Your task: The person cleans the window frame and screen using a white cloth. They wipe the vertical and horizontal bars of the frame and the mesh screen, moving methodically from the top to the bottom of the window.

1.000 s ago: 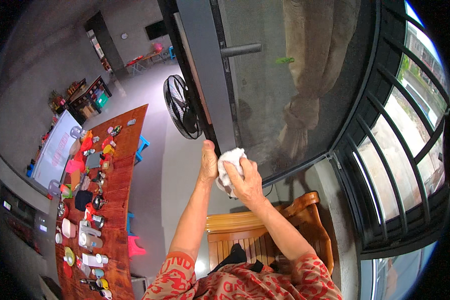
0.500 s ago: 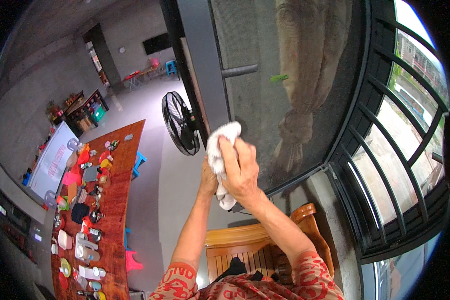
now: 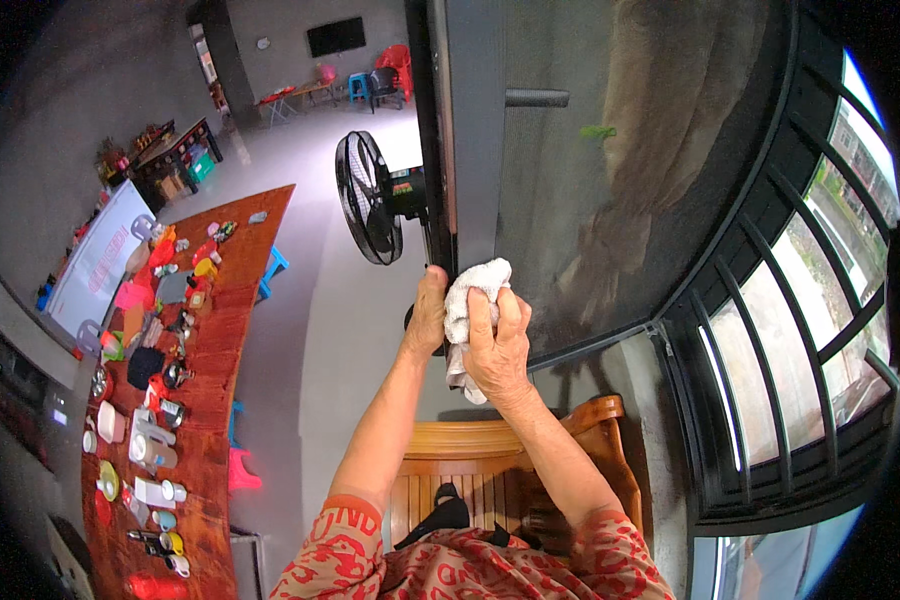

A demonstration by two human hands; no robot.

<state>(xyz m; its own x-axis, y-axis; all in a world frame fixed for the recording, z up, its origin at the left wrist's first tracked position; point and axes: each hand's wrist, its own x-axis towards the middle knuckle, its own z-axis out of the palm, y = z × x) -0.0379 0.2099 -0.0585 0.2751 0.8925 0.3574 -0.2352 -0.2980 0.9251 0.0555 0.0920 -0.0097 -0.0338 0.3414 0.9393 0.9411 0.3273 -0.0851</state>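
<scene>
A bunched white cloth (image 3: 477, 283) is in my right hand (image 3: 500, 345), its fingers curled over it. The cloth is pressed to the lower part of the dark grey window frame (image 3: 475, 170), with a loose end hanging below the hand. My left hand (image 3: 427, 318) grips the frame's left edge; its thumb points up and the other fingers are largely hidden. To the right of the frame is a dark mesh screen (image 3: 560, 200), with a curtain showing through it. A short handle (image 3: 537, 98) juts from the frame higher up.
Below my hands stands a wooden bench (image 3: 460, 440). A black fan (image 3: 368, 198) is just left of the frame. Black window bars (image 3: 760, 330) rise on the right. At left, a long red-brown table (image 3: 235, 270) bears many cups, containers and other household items.
My view has shifted, so the frame and both hands appear farther right. The cloth stays in my right hand at the frame, now lower relative to the handle. My left hand stays on the edge.
</scene>
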